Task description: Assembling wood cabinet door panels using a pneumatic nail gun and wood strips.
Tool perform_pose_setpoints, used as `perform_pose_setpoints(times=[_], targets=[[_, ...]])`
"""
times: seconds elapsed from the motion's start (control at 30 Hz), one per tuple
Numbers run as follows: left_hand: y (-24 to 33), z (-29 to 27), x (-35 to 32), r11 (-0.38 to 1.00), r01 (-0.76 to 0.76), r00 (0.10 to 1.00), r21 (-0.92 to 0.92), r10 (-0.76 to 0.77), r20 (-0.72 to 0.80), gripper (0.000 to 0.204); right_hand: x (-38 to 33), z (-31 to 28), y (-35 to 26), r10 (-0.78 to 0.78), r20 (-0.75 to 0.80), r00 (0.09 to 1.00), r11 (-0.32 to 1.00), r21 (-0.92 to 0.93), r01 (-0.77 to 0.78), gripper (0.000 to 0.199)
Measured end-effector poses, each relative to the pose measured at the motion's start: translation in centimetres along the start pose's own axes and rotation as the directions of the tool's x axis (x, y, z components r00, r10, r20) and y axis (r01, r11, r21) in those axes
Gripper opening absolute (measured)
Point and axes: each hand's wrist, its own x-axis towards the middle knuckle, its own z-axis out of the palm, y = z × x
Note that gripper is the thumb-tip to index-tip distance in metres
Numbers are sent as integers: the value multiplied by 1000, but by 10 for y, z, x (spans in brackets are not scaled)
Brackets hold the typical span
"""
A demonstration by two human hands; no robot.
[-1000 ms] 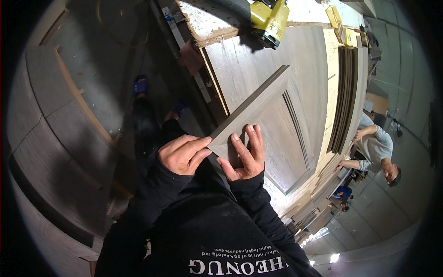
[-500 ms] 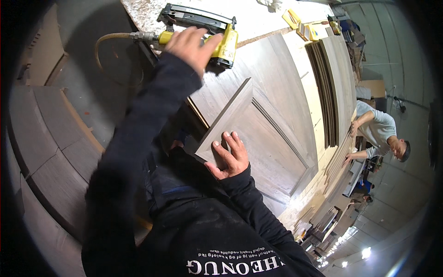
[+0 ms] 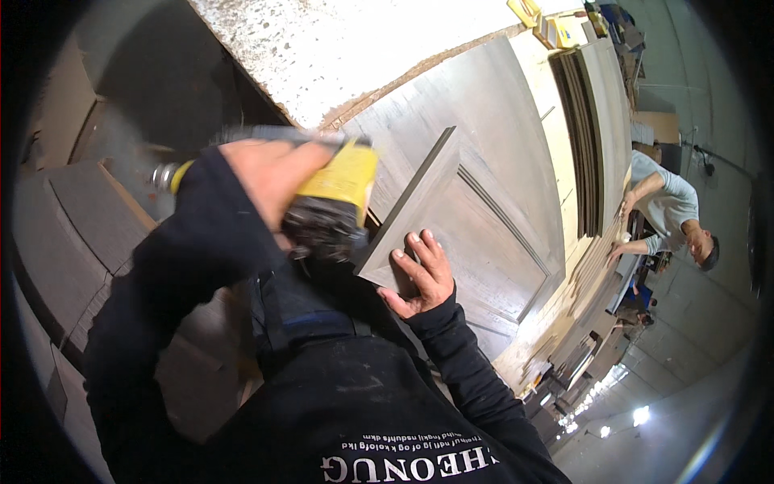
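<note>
The left hand (image 3: 270, 173) grips a yellow nail gun (image 3: 334, 198) tight, just left of the grey wood panel (image 3: 451, 218). The right hand (image 3: 419, 274), fingers spread, presses the panel's near end on the bench (image 3: 363, 40); its long axis runs away up-right.

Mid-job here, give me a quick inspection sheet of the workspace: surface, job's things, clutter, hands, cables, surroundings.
Surface: speckled workbench top with a large grey panelled door lying on it.
Job's things: grey moulding strip resting on the door; yellow nail gun, blurred.
Clutter: small yellow items at the far edge; stacked dark strips beside the door.
Hands: left hand has its grip on the nail gun; right hand lies flat on the strip's near end.
Cables: nothing seen.
Surroundings: grey panels stacked at left; another person at a bench to the right.
</note>
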Motion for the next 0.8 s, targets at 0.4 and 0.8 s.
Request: perform_pose_setpoints(times=[0.4, 0.8], targets=[[-58, 57, -40, 709, 252, 883, -658, 109, 456, 15, -1, 3, -1, 38, 71, 997, 998, -47, -34, 47], [-62, 72, -38, 647, 263, 878, -716, 148, 456, 18, -2, 5, 1, 21, 44, 999, 1000, -19, -20, 46]])
